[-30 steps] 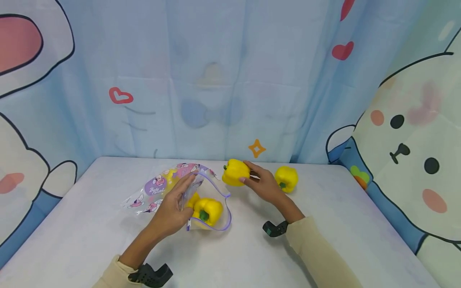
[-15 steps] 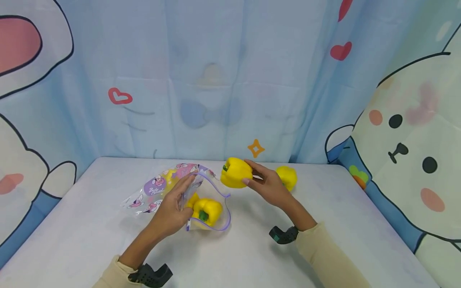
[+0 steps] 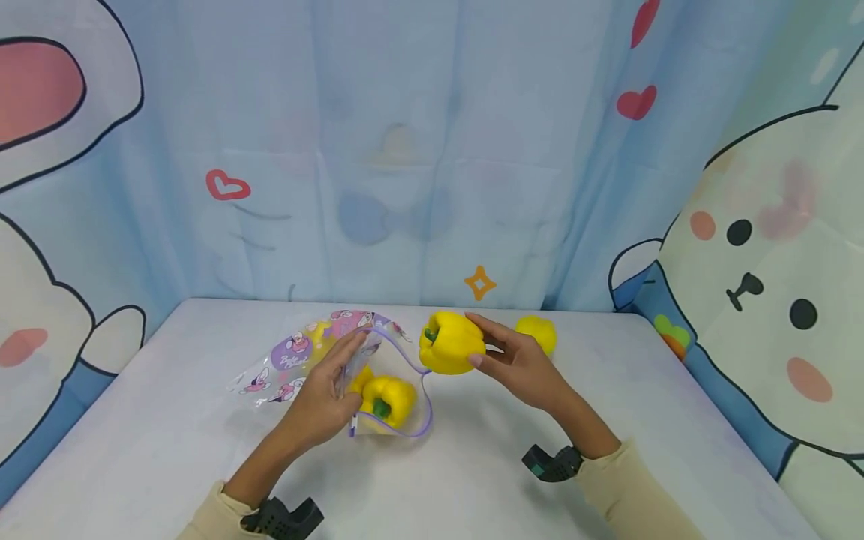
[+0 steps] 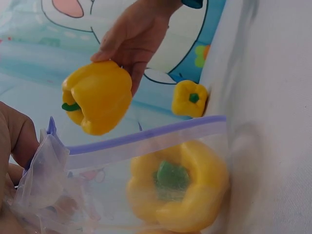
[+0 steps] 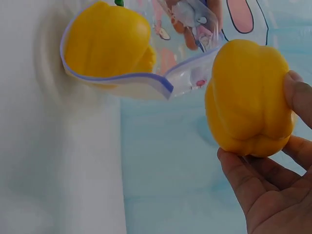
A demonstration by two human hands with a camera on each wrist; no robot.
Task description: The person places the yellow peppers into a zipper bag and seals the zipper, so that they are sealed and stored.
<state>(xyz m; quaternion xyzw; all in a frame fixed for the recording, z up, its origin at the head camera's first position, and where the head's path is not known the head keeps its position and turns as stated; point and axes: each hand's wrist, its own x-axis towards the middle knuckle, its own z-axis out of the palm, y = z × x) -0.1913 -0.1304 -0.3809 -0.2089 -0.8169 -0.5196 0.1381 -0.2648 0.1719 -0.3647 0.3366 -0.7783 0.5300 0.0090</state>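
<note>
My right hand (image 3: 523, 365) grips a yellow bell pepper (image 3: 451, 343) by its base, thumb on one side and fingers on the other. The pepper is held up off the table, its green stem pointing left toward a printed zip bag (image 3: 297, 356). My left hand (image 3: 322, 394) pinches the bag's side and keeps its mouth, edged by a purple zip strip (image 3: 427, 420), spread wide to the right. Inside the bag lies another yellow bell pepper (image 4: 204, 170), stem toward the mouth, with more yellow behind it. A loose yellow bell pepper (image 3: 538, 332) sits behind my right hand, partly hidden.
A white-covered table (image 3: 439, 487) carries everything. Behind it hangs a light blue curtain (image 3: 398, 225) with cartoon prints, which also runs along both sides. Each wrist wears a black camera mount (image 3: 283, 517).
My right hand has drawn back a little to the right and nearer to me with the pepper, covering more of the loose one. The left hand and the bag have stayed put.
</note>
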